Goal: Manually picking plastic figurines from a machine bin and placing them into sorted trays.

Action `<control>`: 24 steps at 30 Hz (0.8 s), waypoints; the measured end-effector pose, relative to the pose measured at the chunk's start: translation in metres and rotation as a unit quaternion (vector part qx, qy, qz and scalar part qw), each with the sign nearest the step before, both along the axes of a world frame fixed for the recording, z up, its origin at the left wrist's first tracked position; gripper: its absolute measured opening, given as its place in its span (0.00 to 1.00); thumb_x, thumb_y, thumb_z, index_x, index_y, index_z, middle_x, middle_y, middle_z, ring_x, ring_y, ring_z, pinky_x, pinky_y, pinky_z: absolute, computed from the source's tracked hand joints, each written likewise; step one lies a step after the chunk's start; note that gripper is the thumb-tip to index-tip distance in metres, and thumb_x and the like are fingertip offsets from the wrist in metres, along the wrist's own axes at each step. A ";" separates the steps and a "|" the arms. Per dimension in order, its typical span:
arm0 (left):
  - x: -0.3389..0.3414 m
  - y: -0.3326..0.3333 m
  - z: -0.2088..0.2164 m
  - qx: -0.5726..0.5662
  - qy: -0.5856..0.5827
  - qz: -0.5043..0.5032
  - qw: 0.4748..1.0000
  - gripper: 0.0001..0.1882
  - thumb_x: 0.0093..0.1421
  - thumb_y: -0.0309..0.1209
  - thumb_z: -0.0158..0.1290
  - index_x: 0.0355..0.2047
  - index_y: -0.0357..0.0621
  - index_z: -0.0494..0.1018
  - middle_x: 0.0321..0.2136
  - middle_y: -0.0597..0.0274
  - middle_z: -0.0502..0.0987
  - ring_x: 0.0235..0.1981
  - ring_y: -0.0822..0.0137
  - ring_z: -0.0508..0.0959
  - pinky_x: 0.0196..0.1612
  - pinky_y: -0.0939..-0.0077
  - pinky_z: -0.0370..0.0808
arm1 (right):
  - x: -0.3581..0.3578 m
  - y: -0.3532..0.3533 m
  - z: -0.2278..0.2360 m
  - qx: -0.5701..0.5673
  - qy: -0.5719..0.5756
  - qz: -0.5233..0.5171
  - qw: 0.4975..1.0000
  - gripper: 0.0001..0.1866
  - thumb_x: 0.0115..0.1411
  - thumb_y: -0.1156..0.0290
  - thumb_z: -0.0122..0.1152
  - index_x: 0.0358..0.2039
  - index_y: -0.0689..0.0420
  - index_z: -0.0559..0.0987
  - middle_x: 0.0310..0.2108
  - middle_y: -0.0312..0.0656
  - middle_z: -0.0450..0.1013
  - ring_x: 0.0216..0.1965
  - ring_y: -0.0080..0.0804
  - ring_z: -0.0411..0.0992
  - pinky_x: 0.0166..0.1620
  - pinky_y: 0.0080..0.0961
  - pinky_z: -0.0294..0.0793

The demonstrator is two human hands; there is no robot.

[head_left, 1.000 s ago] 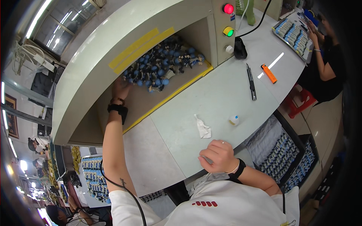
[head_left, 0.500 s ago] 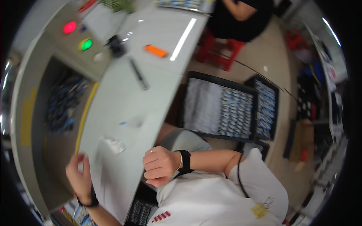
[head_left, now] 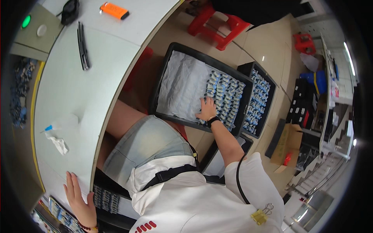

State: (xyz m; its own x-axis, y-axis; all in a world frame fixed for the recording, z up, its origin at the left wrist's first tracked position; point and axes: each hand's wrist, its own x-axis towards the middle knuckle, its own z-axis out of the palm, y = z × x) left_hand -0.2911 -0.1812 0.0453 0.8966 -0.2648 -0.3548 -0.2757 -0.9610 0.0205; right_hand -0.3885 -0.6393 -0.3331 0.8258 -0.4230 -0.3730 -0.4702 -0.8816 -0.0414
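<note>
In the head view, the left hand (head_left: 81, 202) is held open at the table's edge (head_left: 91, 97), lower left, perhaps for support. Right of centre, small blue-and-white figures (head_left: 227, 95) are lined up in a black tray (head_left: 213, 63), seemingly kept apart in rows, under and beside the right hand (head_left: 207, 110), whose grip cannot be told.

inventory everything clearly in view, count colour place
machine: 1, beige, left
worktable: 1, whitish, left
slim tool: 1, black, worktable
lighter-shaped object: 1, orange, worktable
needle-tipped bottle: 1, translucent, worktable
crumpled tissue: 1, white, worktable
trays: 3+, black, centre, right
figurines: many, partly blue, trays, machine
stools: 2+, red, floor
cardboard box: 1, brown, right
co-worker: 1, in black, top
binder clip: 1, yellow, shirt
shirt: 1, white, bottom
left hand: 1, bare, worktable edge
right hand: 1, bare, at figurines
</note>
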 end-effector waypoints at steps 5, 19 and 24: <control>-0.005 0.000 -0.006 0.025 -0.008 0.027 0.999 0.40 0.41 0.16 0.52 0.58 0.39 0.57 0.59 0.48 0.56 0.58 0.46 0.59 0.59 0.59 0.56 | -0.020 0.011 -0.034 0.007 0.136 0.033 0.990 0.50 0.32 0.52 0.72 0.57 0.44 0.58 0.61 0.52 0.44 0.62 0.61 0.41 0.52 0.60 0.56; -0.003 0.003 -0.009 0.027 -0.016 0.027 0.999 0.37 0.43 0.17 0.51 0.57 0.41 0.59 0.58 0.49 0.59 0.56 0.45 0.62 0.55 0.62 0.63 | -0.003 -0.013 -0.039 0.006 0.293 0.007 0.956 0.59 0.28 0.46 0.74 0.61 0.37 0.49 0.65 0.51 0.28 0.63 0.64 0.33 0.54 0.60 0.55; -0.004 0.004 -0.008 0.036 -0.020 0.023 0.999 0.36 0.43 0.17 0.51 0.57 0.41 0.60 0.58 0.49 0.59 0.56 0.45 0.62 0.55 0.62 0.64 | 0.011 -0.029 -0.035 0.056 0.291 -0.010 0.955 0.56 0.27 0.44 0.74 0.58 0.42 0.56 0.63 0.52 0.38 0.62 0.65 0.36 0.54 0.57 0.55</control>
